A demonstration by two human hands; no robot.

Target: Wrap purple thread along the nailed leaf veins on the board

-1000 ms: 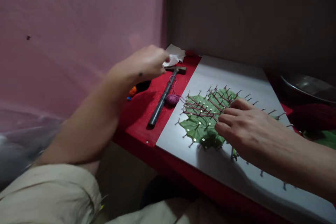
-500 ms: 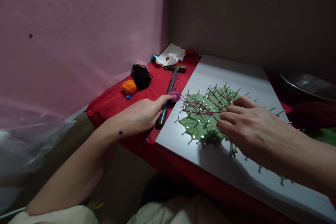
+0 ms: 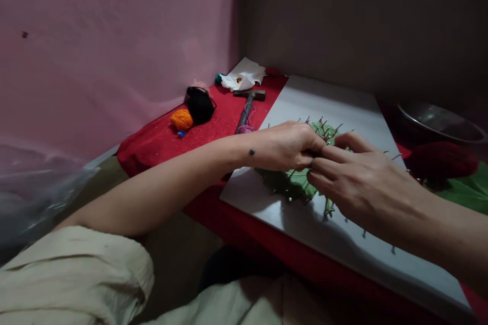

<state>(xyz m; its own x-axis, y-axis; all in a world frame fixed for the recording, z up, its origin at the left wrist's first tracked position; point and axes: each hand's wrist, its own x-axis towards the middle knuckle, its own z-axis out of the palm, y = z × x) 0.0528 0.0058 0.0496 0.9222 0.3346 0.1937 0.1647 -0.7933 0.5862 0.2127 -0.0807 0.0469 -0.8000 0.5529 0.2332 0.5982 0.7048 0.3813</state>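
"Green leaf point(image 3: 303, 180), right of centre: sturdy?"
"Thin, likely easily torn; better grip the stiff white board point(image 3: 249, 194) beneath by its edges."
"And the hands?"
"Left hand point(image 3: 287, 146) and right hand point(image 3: 358, 175) meet over it, fingers curled narrow; what they pinch, I can't tell."

You're working in dim light, with the upper right of the frame sinking into near-black and soft shadows falling across the white board point(image 3: 259, 208). Pin heads and the metal bowl point(image 3: 438, 119) give you small glints, while fine detail at your fingers point(image 3: 318, 155) looks slightly soft.
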